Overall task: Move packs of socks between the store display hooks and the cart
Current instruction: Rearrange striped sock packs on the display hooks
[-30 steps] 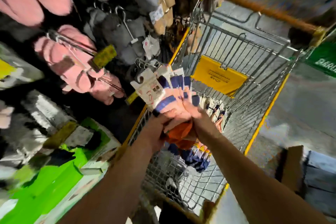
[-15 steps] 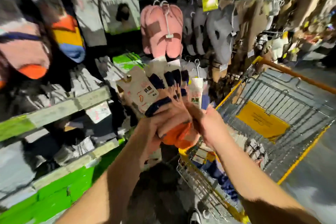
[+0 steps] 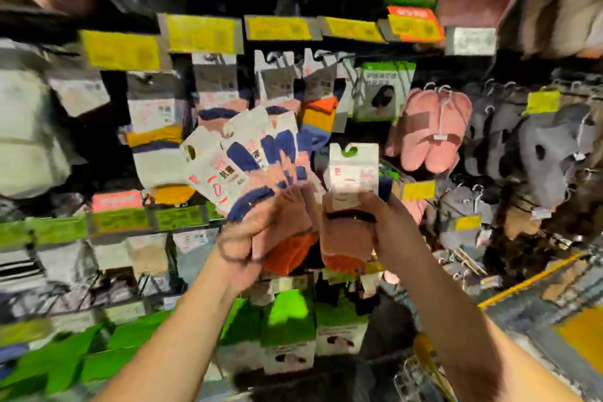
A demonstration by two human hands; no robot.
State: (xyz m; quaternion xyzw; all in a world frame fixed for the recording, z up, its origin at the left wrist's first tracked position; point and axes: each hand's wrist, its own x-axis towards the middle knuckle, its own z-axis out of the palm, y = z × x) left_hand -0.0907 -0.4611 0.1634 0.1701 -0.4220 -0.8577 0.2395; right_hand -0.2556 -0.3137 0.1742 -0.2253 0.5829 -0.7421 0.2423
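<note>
Fingers [image 3: 370, 206] pinch sock pack [image 3: 350, 202] upright.

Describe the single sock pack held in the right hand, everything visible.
The single sock pack has a white card header with a hanging hole at its top and blurred red print. Below hangs soft pink knit with a dark band and an orange toe. It stands upright before the display, apart from the fanned packs. The right hand pinches its right edge.

"抗菌" on sock pack card [image 3: 218, 170]
</note>
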